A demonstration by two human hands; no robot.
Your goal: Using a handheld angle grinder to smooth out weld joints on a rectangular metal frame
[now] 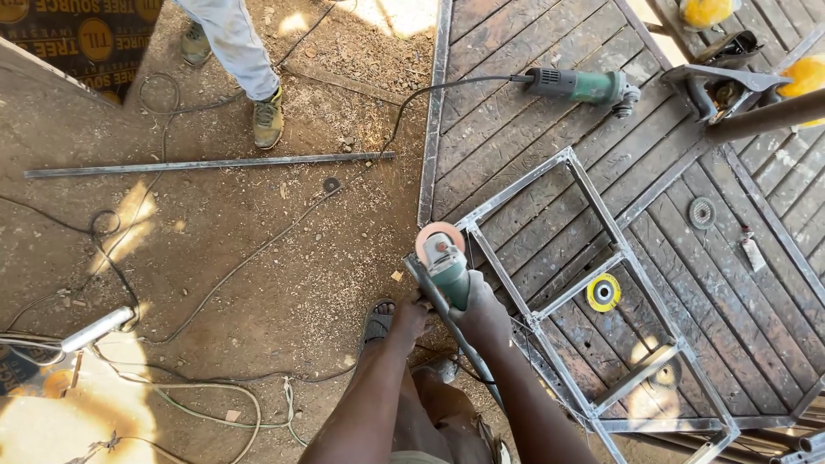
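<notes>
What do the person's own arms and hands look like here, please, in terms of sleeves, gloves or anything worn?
Both forearms are bare, with no sleeves reaching into view. The left hand and the right hand wear no gloves, and no watch, ring or bracelet shows on either. No markings or straps are visible on the arms.

Both arms extended forward; left hand (pixel 411 316) and right hand (pixel 483 311) closed, gripping.
</notes>
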